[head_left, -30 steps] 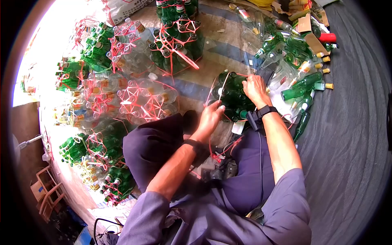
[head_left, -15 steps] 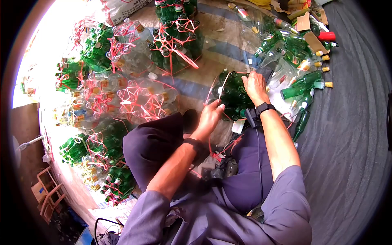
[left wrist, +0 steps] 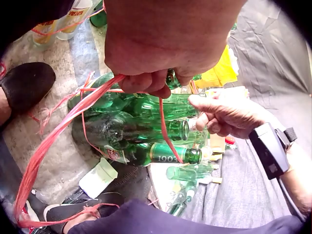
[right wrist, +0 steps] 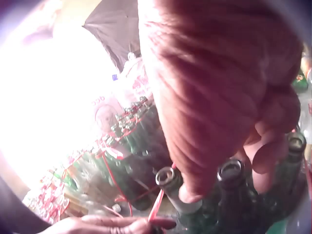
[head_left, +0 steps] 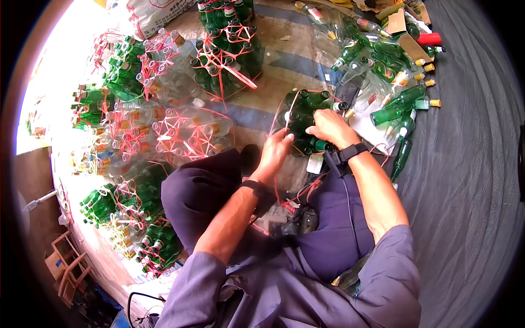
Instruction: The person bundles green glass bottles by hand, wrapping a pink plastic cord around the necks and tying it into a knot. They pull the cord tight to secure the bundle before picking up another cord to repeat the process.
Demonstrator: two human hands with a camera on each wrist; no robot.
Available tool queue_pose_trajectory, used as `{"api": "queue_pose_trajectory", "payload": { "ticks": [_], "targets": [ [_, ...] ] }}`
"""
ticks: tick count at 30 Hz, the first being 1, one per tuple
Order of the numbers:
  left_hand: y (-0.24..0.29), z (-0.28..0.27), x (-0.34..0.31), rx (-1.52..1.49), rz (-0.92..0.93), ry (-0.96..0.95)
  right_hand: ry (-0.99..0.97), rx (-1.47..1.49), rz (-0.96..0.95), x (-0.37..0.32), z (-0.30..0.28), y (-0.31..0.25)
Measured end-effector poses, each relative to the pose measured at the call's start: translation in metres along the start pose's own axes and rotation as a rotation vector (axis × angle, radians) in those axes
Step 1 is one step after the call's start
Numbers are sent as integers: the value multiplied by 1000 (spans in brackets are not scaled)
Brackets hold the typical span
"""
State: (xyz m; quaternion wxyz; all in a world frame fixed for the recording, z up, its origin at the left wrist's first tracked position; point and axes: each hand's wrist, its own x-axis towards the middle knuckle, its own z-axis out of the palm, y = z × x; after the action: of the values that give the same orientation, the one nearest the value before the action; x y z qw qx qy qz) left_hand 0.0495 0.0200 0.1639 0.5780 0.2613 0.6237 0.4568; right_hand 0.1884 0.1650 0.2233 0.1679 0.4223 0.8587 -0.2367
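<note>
A cluster of upright green glass bottles point(head_left: 301, 117) stands in front of the person, with a pink plastic string point(left wrist: 58, 129) looped round it. The left hand point(head_left: 276, 150) is at the cluster's near-left side and pinches the string, seen most closely in the left wrist view. Over the bottles' near-right side, the right hand point(head_left: 333, 129) has its thumb and curled fingers about a bottle neck point(right wrist: 231, 178). Its thumb tip lies against a neighbouring neck in the right wrist view. One bottle carries a green label point(left wrist: 165, 152).
Tied bundles of green and clear bottles point(head_left: 188, 134) fill the left side. Loose bottles point(head_left: 402, 104) lie at the right by a torn carton point(head_left: 407, 41). A white sack point(head_left: 158, 16) stands at the back; dark sheeting point(head_left: 465, 164) covers the right.
The right hand has moved nearer the body and slightly left, from the cluster's far-right edge onto its near-right bottles. The left hand keeps its pinch on the string. The head view has shifted slightly.
</note>
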Motion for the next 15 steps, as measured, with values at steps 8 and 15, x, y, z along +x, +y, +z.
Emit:
{"api": "queue_pose_trajectory", "payload": {
  "ticks": [8, 15],
  "targets": [
    [-4, -1, 3, 11, -6, 0, 342, -53, -119, 2, 18, 12],
    [-2, -1, 2, 5, 1, -15, 380, -54, -67, 9, 27, 18]
  ]
}}
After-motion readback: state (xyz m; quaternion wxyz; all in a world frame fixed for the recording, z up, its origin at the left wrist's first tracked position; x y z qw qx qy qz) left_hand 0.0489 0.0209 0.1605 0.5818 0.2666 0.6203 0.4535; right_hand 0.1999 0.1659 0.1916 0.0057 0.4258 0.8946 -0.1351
